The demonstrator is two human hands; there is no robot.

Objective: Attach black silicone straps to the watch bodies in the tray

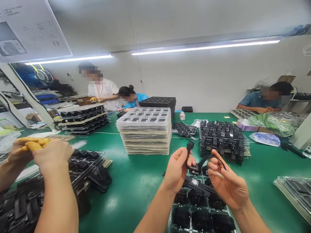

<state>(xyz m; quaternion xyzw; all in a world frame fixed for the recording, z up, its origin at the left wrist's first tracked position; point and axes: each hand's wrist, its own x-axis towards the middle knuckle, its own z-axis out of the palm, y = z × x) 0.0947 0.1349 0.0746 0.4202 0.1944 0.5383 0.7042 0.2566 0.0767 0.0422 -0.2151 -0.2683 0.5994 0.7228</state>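
Note:
Between my two hands hangs a black wristwatch [194, 168], its strap spread to both sides. My left hand [178, 168] pinches one end of the strap, which sticks up past the fingertips. The other strap half curves over into my right hand [227, 181], whose fingers are closed round it. Just below is a clear compartment tray [190, 208] filled with several black watches. One watch with a light round face [195, 182] lies across its upper compartments.
A tall stack of clear trays [145, 132] stands ahead on the green table [126, 187]. Beyond my right hand are piled trays of watches [221, 139]. At left, a co-worker's hands in yellow finger covers [36, 145] work above more watches. Further trays [295, 194] lie at right.

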